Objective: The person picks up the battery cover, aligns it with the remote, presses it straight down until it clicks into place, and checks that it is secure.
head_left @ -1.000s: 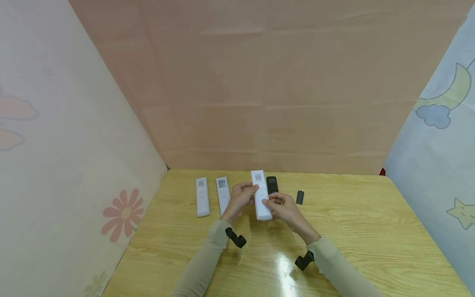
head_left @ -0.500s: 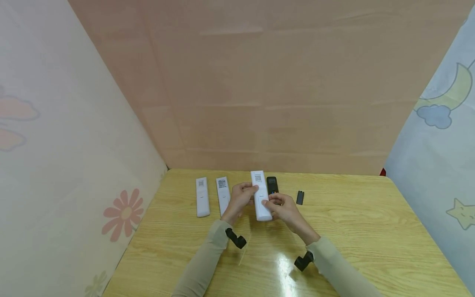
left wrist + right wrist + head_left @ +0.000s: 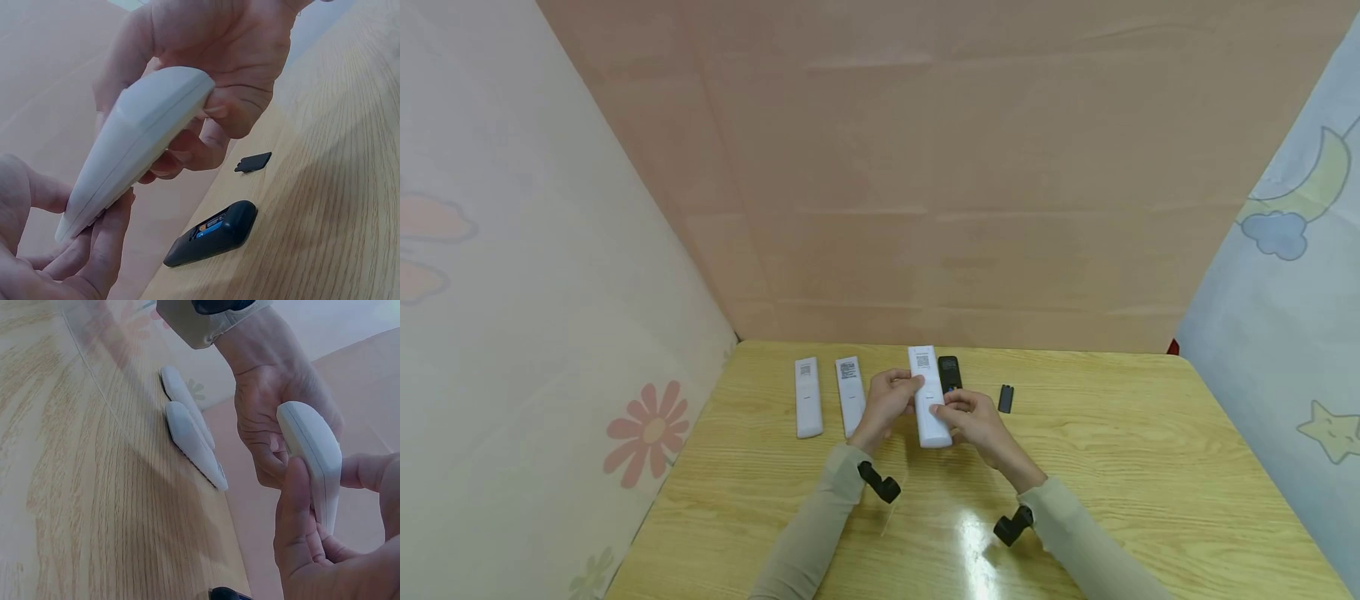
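A white remote control (image 3: 928,392) is held above the table, its labelled back with the battery cover facing up in the head view. My left hand (image 3: 889,402) grips its left edge, thumb on the back and fingers underneath. On the lower right side my right hand (image 3: 977,423) holds it, the thumb pressing on the cover area. Behind the right hand lies a black remote (image 3: 215,234) with its battery compartment uncovered and a blue battery showing inside. Its detached black cover (image 3: 1006,398) lies to the right of it.
Two more white remotes lie back up on the left: one at the far left (image 3: 808,398), the other remote (image 3: 850,392) partly hidden by my left hand. The wooden table (image 3: 1120,483) meets a beige backdrop (image 3: 925,208) at its far edge.
Both hands keep their hold on the white remote, which has shifted very slightly. The things on the table stay where they were.
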Demonstrator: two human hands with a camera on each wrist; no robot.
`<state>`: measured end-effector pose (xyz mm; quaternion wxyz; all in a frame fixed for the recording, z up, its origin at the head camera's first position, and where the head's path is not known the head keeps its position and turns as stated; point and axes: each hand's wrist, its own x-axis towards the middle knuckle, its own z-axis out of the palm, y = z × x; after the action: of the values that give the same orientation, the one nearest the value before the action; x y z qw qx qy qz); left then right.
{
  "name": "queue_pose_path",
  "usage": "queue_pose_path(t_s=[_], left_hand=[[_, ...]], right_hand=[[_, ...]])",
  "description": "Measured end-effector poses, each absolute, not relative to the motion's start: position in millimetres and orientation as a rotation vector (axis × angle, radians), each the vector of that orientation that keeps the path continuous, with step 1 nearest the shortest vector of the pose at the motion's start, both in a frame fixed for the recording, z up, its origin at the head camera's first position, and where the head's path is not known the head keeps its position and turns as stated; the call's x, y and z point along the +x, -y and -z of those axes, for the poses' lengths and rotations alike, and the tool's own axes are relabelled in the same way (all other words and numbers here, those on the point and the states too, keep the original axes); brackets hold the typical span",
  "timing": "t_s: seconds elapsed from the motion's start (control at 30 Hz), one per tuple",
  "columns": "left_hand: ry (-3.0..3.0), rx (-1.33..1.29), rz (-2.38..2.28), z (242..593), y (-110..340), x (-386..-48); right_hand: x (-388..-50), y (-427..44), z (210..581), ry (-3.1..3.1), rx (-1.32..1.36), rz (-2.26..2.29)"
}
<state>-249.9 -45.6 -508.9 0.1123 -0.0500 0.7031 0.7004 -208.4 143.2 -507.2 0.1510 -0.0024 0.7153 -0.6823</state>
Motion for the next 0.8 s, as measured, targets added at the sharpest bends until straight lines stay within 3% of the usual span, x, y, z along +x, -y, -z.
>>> queue_pose_path(t_s=[0.8], left_hand=[[-2.072, -0.158, -2.067, 511, 56, -256]], right_hand=[[-200, -140, 504, -2.044, -0.031, 1.952]])
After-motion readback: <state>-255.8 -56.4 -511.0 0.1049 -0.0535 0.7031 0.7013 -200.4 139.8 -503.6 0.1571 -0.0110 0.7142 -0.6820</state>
